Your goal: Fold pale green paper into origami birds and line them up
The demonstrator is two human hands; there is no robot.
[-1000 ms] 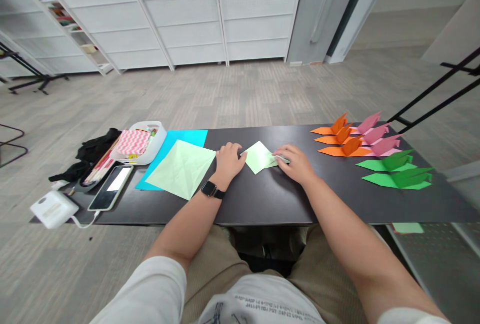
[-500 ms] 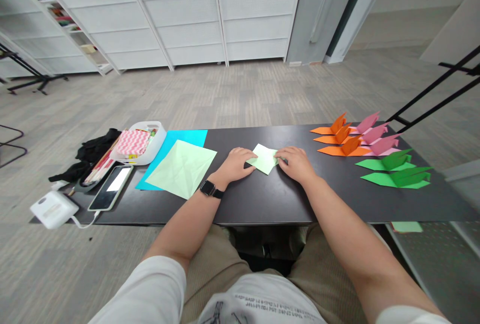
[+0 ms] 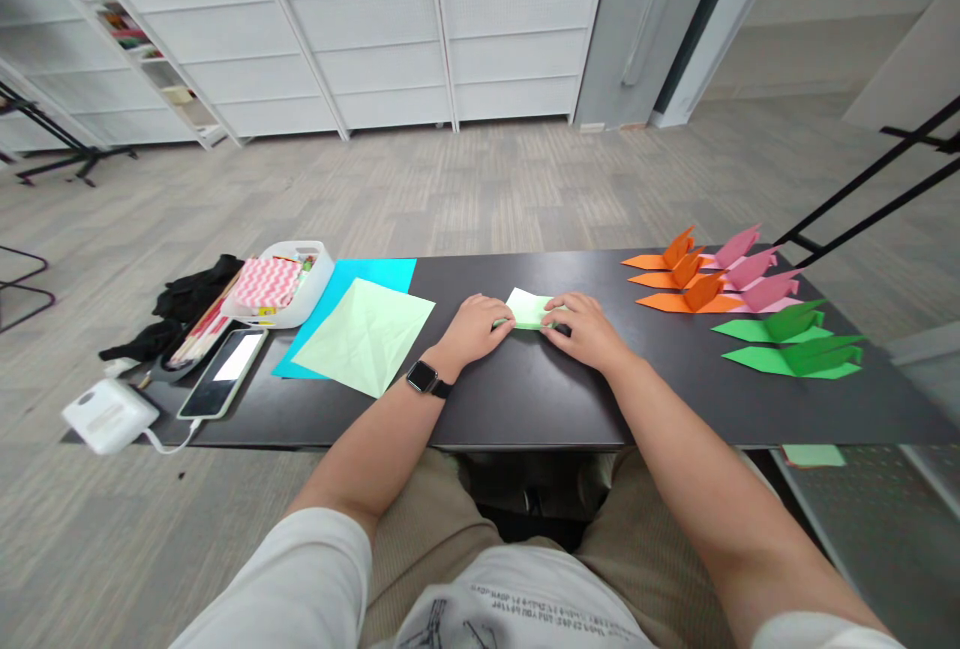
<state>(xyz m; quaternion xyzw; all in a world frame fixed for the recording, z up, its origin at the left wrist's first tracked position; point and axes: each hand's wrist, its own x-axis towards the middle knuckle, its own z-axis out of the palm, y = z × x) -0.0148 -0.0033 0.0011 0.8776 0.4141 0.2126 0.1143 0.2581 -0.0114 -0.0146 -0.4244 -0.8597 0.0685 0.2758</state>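
Works at the middle of the dark surface [image 3: 525, 399], with the small folded paper [image 3: 528, 311], pale green, lying straight ahead of the body. Pinches its left end with the left hand [image 3: 474, 329], thumb and fingers drawn close together. Grips its right end with the right hand [image 3: 589, 327], fingers curled over. Cannot tell the exact spots of fingertip contact, partly hidden by the knuckles.

Just changed: the near corner of the paper, pointing toward the body half a second ago, now turned up out of sight, with a straight near edge in its place. Changed too: the left hand, spread out a second ago, now gathered in on the paper. Suggests a fold in the making along the near side, steadied at both ends and perhaps not yet pressed flat.

Farther left, flat and creased: a larger green sheet [image 3: 367, 334], partly over a blue sheet [image 3: 390, 272]. Well off to the right: rows of orange birds [image 3: 701, 295], pink birds [image 3: 765, 289] and green birds [image 3: 814, 359].
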